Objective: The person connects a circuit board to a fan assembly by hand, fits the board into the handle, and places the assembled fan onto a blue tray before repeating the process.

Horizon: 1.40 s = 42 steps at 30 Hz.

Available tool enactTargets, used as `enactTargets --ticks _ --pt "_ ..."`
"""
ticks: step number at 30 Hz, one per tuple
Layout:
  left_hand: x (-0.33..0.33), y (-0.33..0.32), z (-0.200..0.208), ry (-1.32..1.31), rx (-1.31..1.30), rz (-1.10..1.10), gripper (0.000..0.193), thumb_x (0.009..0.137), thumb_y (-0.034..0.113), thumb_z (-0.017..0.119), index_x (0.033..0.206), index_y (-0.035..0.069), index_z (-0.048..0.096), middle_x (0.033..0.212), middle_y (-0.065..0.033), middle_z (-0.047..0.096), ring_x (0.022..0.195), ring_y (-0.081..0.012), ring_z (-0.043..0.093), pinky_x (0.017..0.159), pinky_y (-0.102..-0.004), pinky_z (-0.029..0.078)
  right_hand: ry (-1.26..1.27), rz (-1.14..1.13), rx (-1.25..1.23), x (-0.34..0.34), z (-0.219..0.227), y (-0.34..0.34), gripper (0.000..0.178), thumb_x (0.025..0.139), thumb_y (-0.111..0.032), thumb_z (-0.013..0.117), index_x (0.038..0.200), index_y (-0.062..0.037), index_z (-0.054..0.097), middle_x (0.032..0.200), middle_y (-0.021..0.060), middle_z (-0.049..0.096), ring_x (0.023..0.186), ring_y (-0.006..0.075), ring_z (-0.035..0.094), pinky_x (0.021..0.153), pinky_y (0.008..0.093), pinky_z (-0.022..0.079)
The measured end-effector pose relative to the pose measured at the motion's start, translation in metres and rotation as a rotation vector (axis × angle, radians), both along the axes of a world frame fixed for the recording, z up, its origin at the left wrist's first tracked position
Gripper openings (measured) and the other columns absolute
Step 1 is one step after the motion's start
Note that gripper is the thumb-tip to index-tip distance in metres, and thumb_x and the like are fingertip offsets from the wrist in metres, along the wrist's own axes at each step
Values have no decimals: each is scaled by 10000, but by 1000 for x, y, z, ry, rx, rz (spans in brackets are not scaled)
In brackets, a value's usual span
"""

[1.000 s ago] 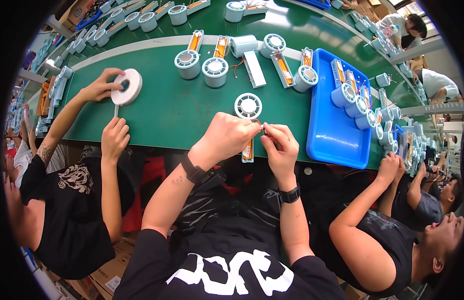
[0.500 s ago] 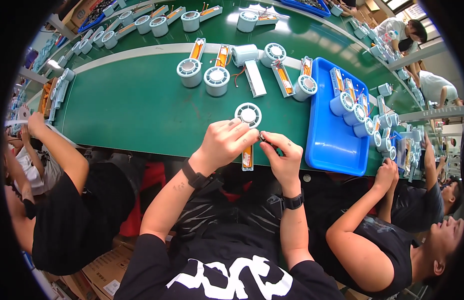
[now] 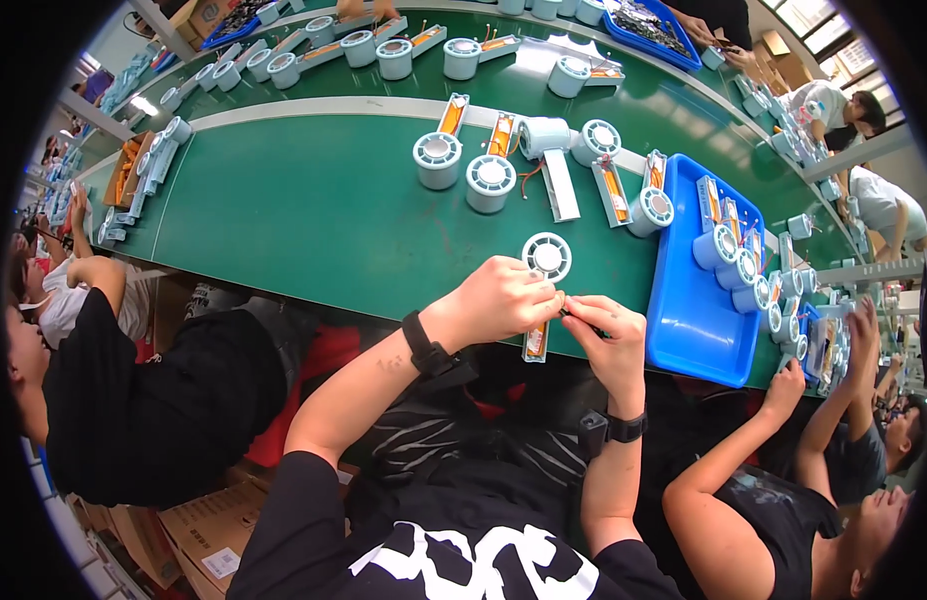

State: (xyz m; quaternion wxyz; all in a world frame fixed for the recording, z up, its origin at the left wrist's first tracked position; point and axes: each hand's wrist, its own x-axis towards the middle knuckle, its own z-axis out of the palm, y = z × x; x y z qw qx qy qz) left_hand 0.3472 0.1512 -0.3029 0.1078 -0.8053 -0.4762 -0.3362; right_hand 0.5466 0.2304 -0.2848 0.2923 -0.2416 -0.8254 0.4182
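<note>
A light-blue fan unit with a round vented head [image 3: 546, 257] lies on the green workbench in front of me. Its open handle [image 3: 534, 345], with an orange piece inside, reaches toward me past the bench's near edge. Over the join of head and handle my two hands meet. Closed fingers on my left hand [image 3: 508, 300] hide whatever they pinch. My right hand [image 3: 611, 335], thumb and forefinger together, pinches a small dark part [image 3: 566, 311] against the left fingertips; its kind is too small to tell.
Several similar fan units [image 3: 490, 183] stand farther back on the bench. A blue tray [image 3: 673, 345] holding more units is at the right. Beyond a pale rail, other units line a second green surface [image 3: 313, 115]. People sit close on both sides; a carton [image 3: 208, 530] is at lower left.
My view has swung, so the bench and units appear farther right and lower. Both my hands stay together over the same unit, still pinching. The right neighbour's hands have moved.
</note>
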Motion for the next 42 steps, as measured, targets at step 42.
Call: enactTargets --ticks 42 --pt "25 -32 4 -843 -379 403 176 772 7 783 923 41 701 761 -64 602 741 -234 615 662 -351 528 126 -29 447 -4 -25 -17 317 747 7 793 1033 -83 691 1093 53 725 998 275 673 821 367 526"
